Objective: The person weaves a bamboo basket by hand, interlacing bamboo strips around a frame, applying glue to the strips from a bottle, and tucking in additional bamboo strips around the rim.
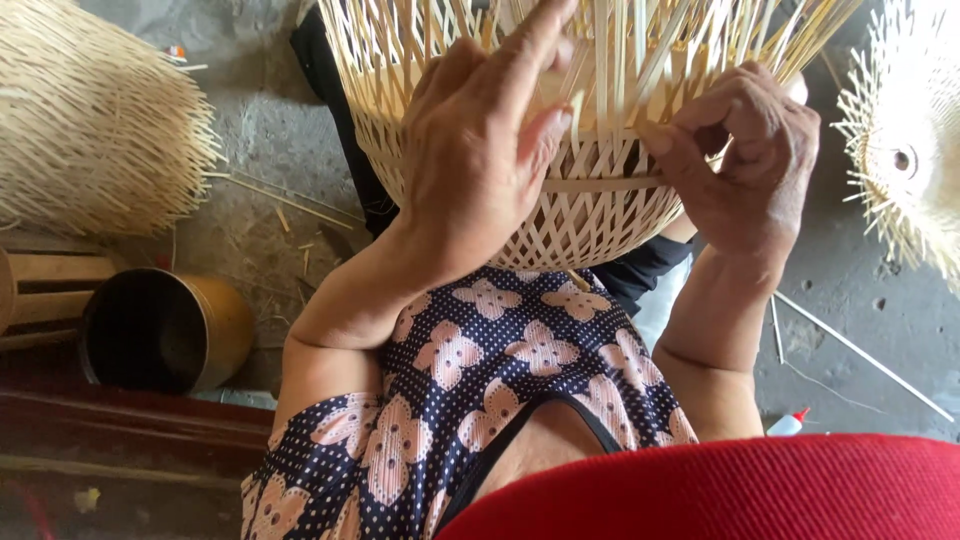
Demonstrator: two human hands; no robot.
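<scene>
A half-woven basket of pale bamboo strips rests against my lap, its loose upright strips fanning toward the top of the view. My left hand lies flat on the basket's wall, fingers pressing on the upright strips. My right hand pinches a horizontal bamboo strip that runs across the weave between the two hands. The basket's far rim is cut off by the frame.
A finished bamboo weave lies at the upper left, and another frayed one at the right edge. A round dark metal tin lies on its side at the left. Loose bamboo slivers and a small glue bottle are on the concrete floor.
</scene>
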